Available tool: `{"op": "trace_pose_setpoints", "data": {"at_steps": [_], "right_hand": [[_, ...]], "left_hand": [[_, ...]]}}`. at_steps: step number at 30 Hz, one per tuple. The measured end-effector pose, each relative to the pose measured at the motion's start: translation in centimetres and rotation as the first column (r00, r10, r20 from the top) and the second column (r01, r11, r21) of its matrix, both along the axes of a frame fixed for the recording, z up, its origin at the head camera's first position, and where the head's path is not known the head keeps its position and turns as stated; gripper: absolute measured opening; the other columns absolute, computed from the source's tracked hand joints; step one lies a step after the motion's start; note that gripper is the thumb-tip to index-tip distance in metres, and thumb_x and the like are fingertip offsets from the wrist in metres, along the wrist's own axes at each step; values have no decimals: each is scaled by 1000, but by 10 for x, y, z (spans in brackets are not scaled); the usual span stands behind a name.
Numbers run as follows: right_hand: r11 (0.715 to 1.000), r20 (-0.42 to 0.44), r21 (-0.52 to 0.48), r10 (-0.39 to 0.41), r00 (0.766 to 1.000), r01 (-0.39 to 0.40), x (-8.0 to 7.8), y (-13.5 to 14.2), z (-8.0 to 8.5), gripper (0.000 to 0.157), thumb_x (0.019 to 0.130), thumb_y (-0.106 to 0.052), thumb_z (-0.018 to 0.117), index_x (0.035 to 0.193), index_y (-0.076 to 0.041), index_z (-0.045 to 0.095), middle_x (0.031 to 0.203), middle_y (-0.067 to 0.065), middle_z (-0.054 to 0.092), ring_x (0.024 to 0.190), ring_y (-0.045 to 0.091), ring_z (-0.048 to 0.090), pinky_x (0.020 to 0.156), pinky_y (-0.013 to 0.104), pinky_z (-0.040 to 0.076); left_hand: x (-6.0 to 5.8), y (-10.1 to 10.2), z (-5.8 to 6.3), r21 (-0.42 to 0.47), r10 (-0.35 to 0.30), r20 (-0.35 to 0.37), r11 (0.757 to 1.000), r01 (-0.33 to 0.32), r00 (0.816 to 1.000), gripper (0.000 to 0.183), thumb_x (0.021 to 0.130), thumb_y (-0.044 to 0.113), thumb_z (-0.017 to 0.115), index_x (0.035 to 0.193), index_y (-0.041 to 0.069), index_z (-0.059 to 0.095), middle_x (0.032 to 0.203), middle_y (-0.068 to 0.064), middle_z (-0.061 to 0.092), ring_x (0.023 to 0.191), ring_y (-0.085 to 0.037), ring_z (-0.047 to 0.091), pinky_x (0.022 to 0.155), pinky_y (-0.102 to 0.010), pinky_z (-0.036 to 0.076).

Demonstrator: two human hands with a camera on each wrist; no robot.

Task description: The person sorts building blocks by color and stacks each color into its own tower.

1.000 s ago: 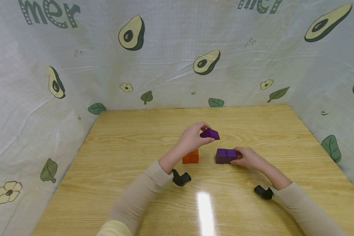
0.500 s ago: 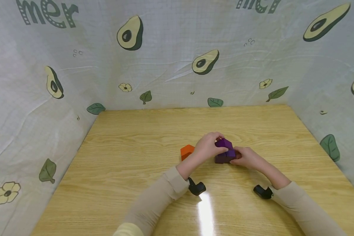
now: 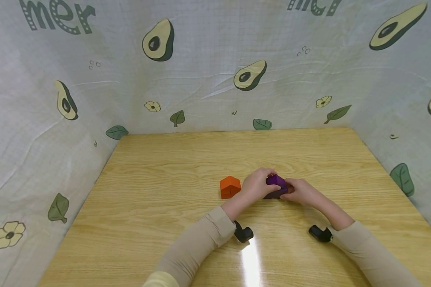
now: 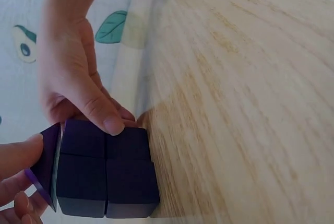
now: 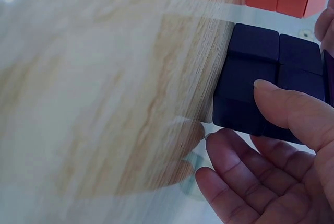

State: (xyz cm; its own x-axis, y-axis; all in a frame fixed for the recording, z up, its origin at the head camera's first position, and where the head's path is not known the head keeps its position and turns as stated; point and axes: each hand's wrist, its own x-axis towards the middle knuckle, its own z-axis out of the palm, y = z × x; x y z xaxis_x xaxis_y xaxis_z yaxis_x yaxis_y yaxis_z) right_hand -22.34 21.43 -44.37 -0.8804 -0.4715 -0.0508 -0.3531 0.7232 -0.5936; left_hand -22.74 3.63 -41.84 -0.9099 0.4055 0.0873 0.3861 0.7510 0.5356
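Observation:
My left hand (image 3: 255,185) pinches a purple triangular prism block (image 4: 49,156) between thumb and fingers, at the top of a stack of purple cubes (image 5: 245,78). In the left wrist view the prism's flat side lies along the upper cubes, with a thin gap showing. Those cubes stand two wide and two high, side by side on the table. At their right end my right hand (image 3: 303,192) grips the stack, its thumb on the front face and its fingers curled at the side. The left hand partly covers the stack in the head view.
Just left of the purple stack stands an orange block house (image 3: 230,187) with a pointed top, close beside my left forearm. The wooden table (image 3: 158,171) meets a printed cloth (image 3: 208,79) at the back and sides. A black wrist camera (image 3: 243,234) hangs under each wrist.
My left hand has carried the purple prism rightward and down onto the purple cubes. The orange house has come into fuller view. My right hand has kept its place at the cubes.

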Motion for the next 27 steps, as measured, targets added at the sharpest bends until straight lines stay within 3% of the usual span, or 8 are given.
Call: {"op": "trace_pose_setpoints", "data": {"at_steps": [10,21,27], "right_hand": [[1000,14,-10,-1,1000,1,0,-1,1,20,71,-18,65,78,-6,51,62,0,50,53,8,41,47,21,36],[1000,24,-5,-13,1000,14,0,-1,0,21,71,-19,65,81,-5,52,63,0,50,54,9,42,48,21,36],[1000,13,-2,-5,1000,5,0,-1,0,21,71,-18,65,80,-5,52,62,0,50,52,9,42,47,21,36]], "left_hand": [[3,2,-3,-27,5,-45,1000,-6,999,41,71,43,60,108,27,53,106,7,53,90,-5,51,67,-19,43],[3,2,-3,-31,1,-20,1000,-2,1000,41,71,42,60,108,28,53,105,7,53,90,-6,51,68,-20,43],[4,0,-1,-48,5,0,999,-5,1000,50,69,41,62,115,26,48,109,6,51,92,-7,51,68,-22,43]]}}
